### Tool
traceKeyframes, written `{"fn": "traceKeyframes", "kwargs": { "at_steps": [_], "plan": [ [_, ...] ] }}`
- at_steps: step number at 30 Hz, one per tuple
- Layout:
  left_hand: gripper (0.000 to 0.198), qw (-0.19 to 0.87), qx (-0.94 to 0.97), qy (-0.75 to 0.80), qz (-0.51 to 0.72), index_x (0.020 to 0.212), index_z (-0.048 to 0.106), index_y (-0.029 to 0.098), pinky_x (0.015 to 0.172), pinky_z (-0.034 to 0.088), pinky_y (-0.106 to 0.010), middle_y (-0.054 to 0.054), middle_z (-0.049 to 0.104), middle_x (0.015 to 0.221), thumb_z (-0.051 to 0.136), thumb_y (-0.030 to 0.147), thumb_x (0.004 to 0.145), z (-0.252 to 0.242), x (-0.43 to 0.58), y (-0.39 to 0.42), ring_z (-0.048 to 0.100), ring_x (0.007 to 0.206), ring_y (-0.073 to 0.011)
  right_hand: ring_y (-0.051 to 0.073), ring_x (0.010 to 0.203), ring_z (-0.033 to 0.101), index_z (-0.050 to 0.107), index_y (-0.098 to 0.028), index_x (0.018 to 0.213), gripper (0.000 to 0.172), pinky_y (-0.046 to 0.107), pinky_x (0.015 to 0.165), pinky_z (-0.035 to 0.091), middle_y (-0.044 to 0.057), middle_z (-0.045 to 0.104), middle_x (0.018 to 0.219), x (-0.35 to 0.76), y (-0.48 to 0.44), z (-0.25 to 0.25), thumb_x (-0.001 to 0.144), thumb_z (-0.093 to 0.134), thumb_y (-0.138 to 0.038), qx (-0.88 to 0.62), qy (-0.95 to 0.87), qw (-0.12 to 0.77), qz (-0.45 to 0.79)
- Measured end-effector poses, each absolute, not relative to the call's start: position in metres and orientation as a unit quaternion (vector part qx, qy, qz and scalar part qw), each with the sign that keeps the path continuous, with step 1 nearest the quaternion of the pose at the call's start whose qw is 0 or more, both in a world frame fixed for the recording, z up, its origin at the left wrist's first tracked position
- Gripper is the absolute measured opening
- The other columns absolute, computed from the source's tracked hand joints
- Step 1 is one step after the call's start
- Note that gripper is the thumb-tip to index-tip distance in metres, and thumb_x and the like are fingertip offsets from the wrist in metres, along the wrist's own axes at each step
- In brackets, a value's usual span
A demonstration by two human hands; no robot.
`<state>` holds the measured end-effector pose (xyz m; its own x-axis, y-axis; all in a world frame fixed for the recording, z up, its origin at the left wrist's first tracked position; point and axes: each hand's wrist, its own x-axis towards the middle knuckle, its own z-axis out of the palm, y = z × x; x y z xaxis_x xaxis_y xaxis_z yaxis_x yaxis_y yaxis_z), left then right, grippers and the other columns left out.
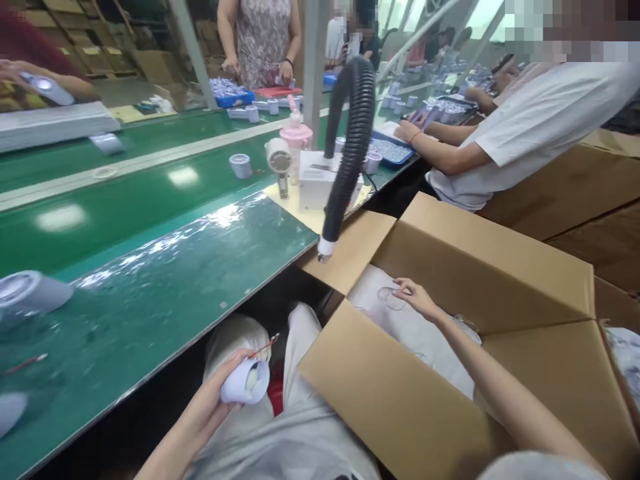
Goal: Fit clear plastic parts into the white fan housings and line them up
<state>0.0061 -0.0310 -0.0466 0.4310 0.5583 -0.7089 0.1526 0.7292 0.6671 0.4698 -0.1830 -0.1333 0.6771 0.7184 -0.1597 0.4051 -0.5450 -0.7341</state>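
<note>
Left of the cardboard box (500,273), the left hand (225,383) holds a pale cup (235,387) with its mouth open and a red wire (265,345) by the rim. Over the box, the right hand (420,300) pinches a thin clear ring (391,300) — a light grip on its edge seems best, with the cup steady and the wire clear of the mouth. White sheeting (445,370) lies inside the open box. Beyond the box, a blue tray (401,164) on the desk (175,280) holds small pale pieces — too small to tell apart.
</note>
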Motion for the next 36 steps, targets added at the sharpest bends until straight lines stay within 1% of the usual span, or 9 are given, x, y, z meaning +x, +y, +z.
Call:
{"fn": "traceKeyframes", "kwargs": {
  "at_steps": [3, 10, 13, 17, 21, 25, 29, 32, 36],
  "plan": [
    [0.041, 0.795, 0.323, 0.488, 0.158, 0.090, 0.066, 0.016, 0.034, 0.036, -0.017, 0.001, 0.061, 0.066, 0.077, 0.045, 0.064, -0.040, 0.007, -0.034, 0.052, 0.047, -0.0089, 0.029, 0.111, 0.057, 0.048, -0.020, 0.054, 0.042, 0.041, 0.092, 0.044, 0.011, 0.062, 0.117, 0.435, -0.195, -0.095, 0.068, 0.069, -0.053, -0.802, -0.360, 0.411, 0.243],
    [0.035, 0.835, 0.352, 0.384, 0.173, 0.087, 0.064, 0.015, 0.033, 0.035, -0.017, 0.001, 0.058, 0.062, 0.070, 0.046, 0.071, -0.031, 0.006, -0.045, 0.051, 0.045, -0.0091, 0.036, 0.117, 0.054, 0.043, -0.020, 0.038, 0.052, 0.048, 0.098, 0.043, 0.013, 0.067, 0.109, 0.347, -0.186, -0.038, 0.071, 0.061, -0.057, -0.696, -0.381, 0.528, 0.303],
    [0.034, 0.838, 0.363, 0.367, 0.175, 0.086, 0.065, 0.014, 0.033, 0.033, -0.017, 0.000, 0.058, 0.064, 0.071, 0.045, 0.071, -0.028, 0.002, -0.050, 0.049, 0.045, -0.0087, 0.034, 0.105, 0.061, 0.061, -0.022, 0.054, 0.050, 0.050, 0.092, 0.048, 0.011, 0.067, 0.095, 0.305, -0.172, -0.020, 0.075, 0.052, -0.067, -0.587, -0.389, 0.577, 0.413],
    [0.033, 0.807, 0.435, 0.353, 0.188, 0.088, 0.064, 0.016, 0.037, 0.031, -0.017, -0.002, 0.063, 0.077, 0.067, 0.046, 0.073, -0.022, -0.008, -0.048, 0.050, 0.051, -0.0090, 0.031, 0.105, 0.060, 0.071, -0.026, 0.099, 0.046, 0.047, 0.092, 0.049, 0.009, 0.063, 0.105, 0.253, -0.155, 0.004, 0.085, 0.046, -0.063, -0.516, -0.563, 0.437, 0.476],
    [0.026, 0.736, 0.562, 0.337, 0.169, 0.089, 0.063, 0.017, 0.051, 0.036, -0.020, -0.001, 0.062, 0.080, 0.063, 0.041, 0.079, -0.012, -0.013, -0.041, 0.052, 0.061, -0.0102, 0.031, 0.108, 0.057, 0.053, -0.031, 0.135, 0.051, 0.045, 0.083, 0.053, 0.012, 0.053, 0.125, 0.215, -0.140, 0.015, 0.085, 0.062, -0.036, -0.582, -0.732, 0.252, 0.249],
    [0.019, 0.610, 0.713, 0.295, 0.181, 0.094, 0.064, 0.017, 0.076, 0.044, -0.027, -0.003, 0.062, 0.093, 0.060, 0.033, 0.085, -0.002, -0.012, -0.038, 0.058, 0.084, -0.0157, 0.034, 0.111, 0.054, 0.068, -0.025, 0.110, 0.034, 0.048, 0.081, 0.053, 0.014, 0.052, 0.130, 0.194, -0.127, 0.014, 0.079, 0.062, -0.011, -0.593, -0.780, 0.154, 0.126],
    [0.038, 0.489, 0.788, 0.277, 0.253, 0.108, 0.064, 0.021, 0.086, 0.045, -0.032, -0.004, 0.061, 0.101, 0.073, 0.039, 0.076, -0.006, -0.012, -0.038, 0.058, 0.093, -0.0184, 0.024, 0.106, 0.058, 0.068, -0.021, 0.084, 0.007, 0.037, 0.085, 0.052, 0.009, 0.055, 0.122, 0.188, -0.122, 0.015, 0.078, 0.072, -0.021, -0.572, -0.721, 0.236, 0.312],
    [0.065, 0.451, 0.810, 0.263, 0.269, 0.116, 0.063, 0.023, 0.091, 0.048, -0.038, -0.008, 0.058, 0.109, 0.082, 0.048, 0.060, -0.017, -0.013, -0.036, 0.058, 0.102, -0.0232, 0.020, 0.101, 0.060, 0.065, -0.019, 0.069, 0.023, 0.032, 0.082, 0.050, 0.007, 0.060, 0.109, 0.186, -0.121, 0.016, 0.088, 0.060, -0.031, -0.584, -0.622, 0.347, 0.389],
    [0.070, 0.481, 0.822, 0.217, 0.214, 0.125, 0.060, 0.024, 0.102, 0.044, -0.044, -0.012, 0.056, 0.128, 0.082, 0.045, 0.062, -0.023, -0.013, -0.035, 0.055, 0.118, -0.0285, 0.021, 0.092, 0.063, 0.061, -0.018, 0.059, 0.030, 0.033, 0.078, 0.050, 0.007, 0.065, 0.097, 0.190, -0.117, 0.014, 0.085, 0.062, -0.032, -0.583, -0.524, 0.438, 0.439]
  ]
}}
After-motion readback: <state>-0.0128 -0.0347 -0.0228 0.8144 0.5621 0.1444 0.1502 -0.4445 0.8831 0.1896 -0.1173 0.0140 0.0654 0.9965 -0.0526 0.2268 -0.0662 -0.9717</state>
